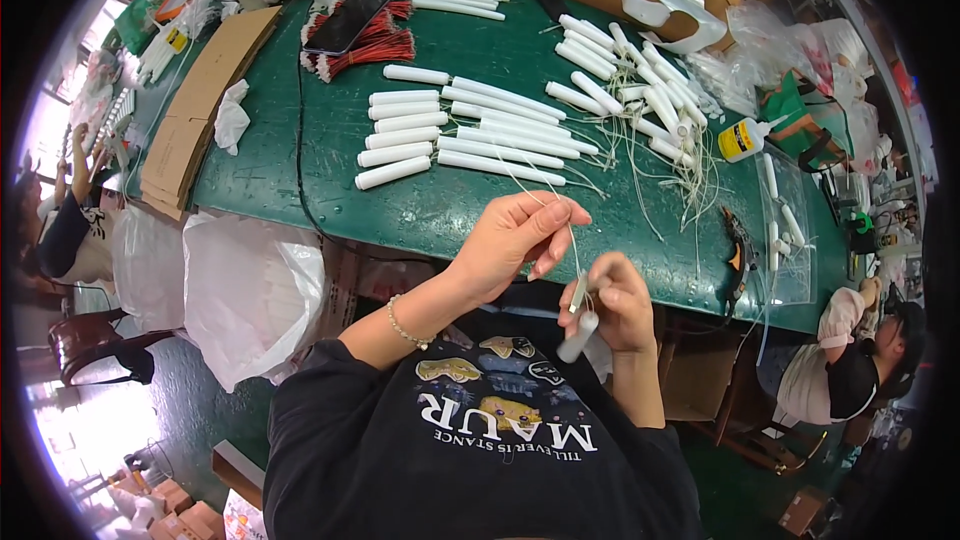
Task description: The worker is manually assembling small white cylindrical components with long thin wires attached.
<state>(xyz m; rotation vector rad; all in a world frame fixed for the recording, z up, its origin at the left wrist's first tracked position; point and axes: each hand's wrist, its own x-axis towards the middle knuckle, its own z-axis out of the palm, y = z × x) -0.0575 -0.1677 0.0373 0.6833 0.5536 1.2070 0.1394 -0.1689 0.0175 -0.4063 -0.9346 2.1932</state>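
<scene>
Over the table's near edge, my left hand (515,243) pinches a thin white wire (575,248) between thumb and forefinger. The wire runs down toward my right hand (622,308), whose fingers are curled around a small flat pale piece (578,292). A short white tube (577,340), blurred, hangs just under those fingers; whether they grip it too is unclear. Beyond my left hand lie a column of short white tubes (394,173) and a row of longer white tubes (500,163) with wires at their ends.
Loose wired tubes (660,100) lie tangled on the green table (450,225). Nearby are a yellow-labelled bottle (738,140) and black-orange pliers (740,258). A phone (348,22) rests on red wire bundles (375,48). Cardboard (195,125) lies left; a person (840,350) sits at right.
</scene>
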